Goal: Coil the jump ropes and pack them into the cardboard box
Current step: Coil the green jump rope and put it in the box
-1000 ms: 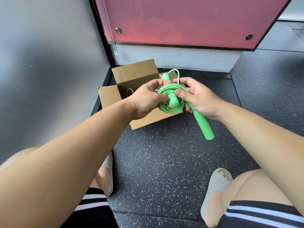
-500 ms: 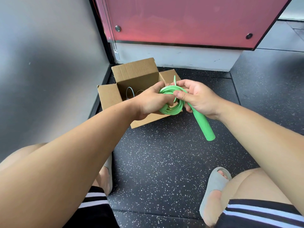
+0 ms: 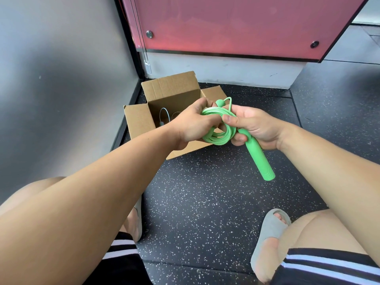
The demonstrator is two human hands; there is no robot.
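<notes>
Risen again above the green jump rope (image 3: 221, 138), its upper handle (image 3: 219, 103) shows; my left hand (image 3: 193, 124) and right hand (image 3: 257, 126) clutch it over the cardboard box's (image 3: 170, 89) near edge, loops best kept tight.

Dark speckled floor (image 3: 205, 192), seamed in big tiles. Far back in the corner, sitting flat on it, cardboard box (image 3: 172, 93), flaps open. Closer in, left grey slide (image 3: 137, 220) and right grey slide (image 3: 267, 233), planted well apart.
</notes>
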